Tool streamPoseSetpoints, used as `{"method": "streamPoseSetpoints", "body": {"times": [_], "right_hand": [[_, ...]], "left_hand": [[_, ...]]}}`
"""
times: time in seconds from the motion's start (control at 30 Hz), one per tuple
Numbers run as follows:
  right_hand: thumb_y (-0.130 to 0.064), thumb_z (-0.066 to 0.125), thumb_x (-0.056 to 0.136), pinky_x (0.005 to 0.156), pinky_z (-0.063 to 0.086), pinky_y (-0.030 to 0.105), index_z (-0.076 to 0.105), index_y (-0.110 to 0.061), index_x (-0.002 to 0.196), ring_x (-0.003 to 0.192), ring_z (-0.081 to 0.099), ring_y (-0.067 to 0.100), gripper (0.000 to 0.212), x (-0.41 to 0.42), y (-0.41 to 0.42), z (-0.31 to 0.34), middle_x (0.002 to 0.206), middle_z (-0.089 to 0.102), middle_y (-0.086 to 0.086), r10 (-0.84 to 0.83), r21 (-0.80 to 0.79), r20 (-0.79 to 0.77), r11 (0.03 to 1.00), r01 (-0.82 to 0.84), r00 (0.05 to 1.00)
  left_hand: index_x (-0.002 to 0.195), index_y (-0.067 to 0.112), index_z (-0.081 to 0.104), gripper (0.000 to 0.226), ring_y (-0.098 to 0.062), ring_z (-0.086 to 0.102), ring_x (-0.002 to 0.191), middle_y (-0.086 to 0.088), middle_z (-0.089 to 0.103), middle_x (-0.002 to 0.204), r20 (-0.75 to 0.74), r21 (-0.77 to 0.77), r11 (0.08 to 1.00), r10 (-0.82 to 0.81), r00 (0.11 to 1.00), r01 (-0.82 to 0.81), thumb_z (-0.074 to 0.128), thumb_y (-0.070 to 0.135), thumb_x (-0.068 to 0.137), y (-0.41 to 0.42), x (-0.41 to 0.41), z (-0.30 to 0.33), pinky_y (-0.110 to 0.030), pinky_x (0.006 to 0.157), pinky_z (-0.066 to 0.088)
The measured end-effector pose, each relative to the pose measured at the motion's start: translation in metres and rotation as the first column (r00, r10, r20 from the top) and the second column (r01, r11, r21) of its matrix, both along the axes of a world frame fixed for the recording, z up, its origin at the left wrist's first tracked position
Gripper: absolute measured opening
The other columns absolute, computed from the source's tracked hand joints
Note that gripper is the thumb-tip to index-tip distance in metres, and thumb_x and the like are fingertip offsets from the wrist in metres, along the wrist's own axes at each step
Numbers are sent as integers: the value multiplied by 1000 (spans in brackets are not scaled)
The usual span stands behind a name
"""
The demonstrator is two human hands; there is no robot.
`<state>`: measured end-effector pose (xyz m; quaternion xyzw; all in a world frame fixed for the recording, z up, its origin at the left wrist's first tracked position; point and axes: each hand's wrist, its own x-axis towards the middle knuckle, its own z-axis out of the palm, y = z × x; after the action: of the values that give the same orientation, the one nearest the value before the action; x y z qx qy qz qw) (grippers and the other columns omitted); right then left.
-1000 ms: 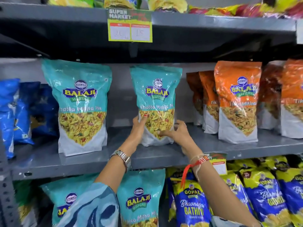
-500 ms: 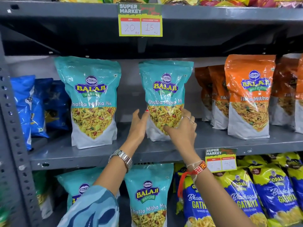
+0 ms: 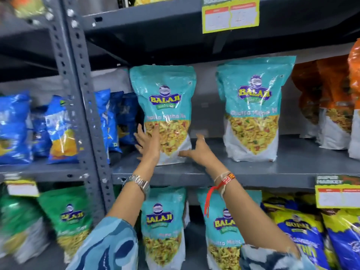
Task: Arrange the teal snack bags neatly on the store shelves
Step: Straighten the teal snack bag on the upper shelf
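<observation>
Two teal snack bags stand upright on the middle grey shelf (image 3: 214, 173). My hands are at the left teal bag (image 3: 165, 102). My left hand (image 3: 148, 143) lies with spread fingers against its lower left front. My right hand (image 3: 196, 152) is open beside its lower right corner, thumb touching or nearly touching the bag. The right teal bag (image 3: 253, 106) stands free, a gap apart. Two more teal bags (image 3: 161, 223) (image 3: 224, 228) stand on the shelf below, partly behind my arms. The view is motion-blurred.
A perforated grey upright post (image 3: 81, 114) stands left of the teal bags, with blue bags (image 3: 58, 129) around it. Orange bags (image 3: 331, 94) fill the right end. Below are green bags (image 3: 72, 217) and yellow-blue bags (image 3: 298, 230). Price tags (image 3: 230, 14) (image 3: 338, 191) hang on shelf edges.
Both hands let go of the right teal bag and moved left to the left teal bag. The view swung left and closer with them.
</observation>
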<state>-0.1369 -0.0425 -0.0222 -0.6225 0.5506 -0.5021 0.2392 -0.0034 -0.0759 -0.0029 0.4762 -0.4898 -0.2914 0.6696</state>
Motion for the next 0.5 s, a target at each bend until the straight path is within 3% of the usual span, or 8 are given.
{"method": "streamPoseSetpoints", "body": {"times": [0.07,0.13,0.2,0.27,0.37,0.43,0.5], "right_hand": [[-19,79,70,107,38,39,19,-4,142,134,41,33,95,-11,-4,0,148,38,19,-24,71,-23,997,26,999],[-21,80,68,105,42,43,28,-6,138,129,46,34,89,-11,-7,-4,142,46,18,-89,90,-31,992,91,996],[-24,81,66,104,42,42,32,-7,135,129,46,35,86,-13,-6,-6,141,46,17,-143,77,-60,986,148,988],[-30,83,63,101,42,41,34,-9,133,128,46,35,89,61,-20,-7,141,46,16,-66,84,-78,994,72,995],[-40,85,56,101,43,42,32,-8,135,129,47,35,100,80,-23,-12,142,47,17,-98,64,-135,992,107,986],[-42,85,55,102,45,44,32,-7,135,128,47,35,102,78,-24,-11,141,48,17,-113,47,-140,992,120,984],[-40,85,56,100,45,43,36,-9,130,125,49,35,94,76,-25,-9,137,52,15,-97,30,-135,994,102,986]], "left_hand": [[145,20,7,66,-24,16,143,-5,10,157,-77,-18,982,-187,979,187,39,42,91,-4,-9,-9,-43,118,13],[145,24,8,68,-18,20,142,-1,14,156,14,40,947,-321,947,320,32,54,89,-5,-6,-19,-42,118,15],[142,32,20,81,-16,34,135,1,31,151,55,113,898,-433,899,426,33,73,73,-4,2,-27,-44,116,22],[137,31,32,77,-16,47,126,2,46,141,6,123,913,-392,920,388,29,75,73,-23,76,-33,-43,112,30],[119,31,49,52,-16,54,115,5,56,125,-15,134,909,-397,918,395,16,59,89,-24,91,-27,-36,104,37],[111,35,52,49,-16,55,112,6,57,118,-5,117,907,-406,914,404,12,55,92,-24,89,-25,-33,100,39],[116,34,51,51,-16,54,113,6,56,120,1,127,911,-395,919,391,12,55,91,-22,91,-23,-33,102,38]]}}
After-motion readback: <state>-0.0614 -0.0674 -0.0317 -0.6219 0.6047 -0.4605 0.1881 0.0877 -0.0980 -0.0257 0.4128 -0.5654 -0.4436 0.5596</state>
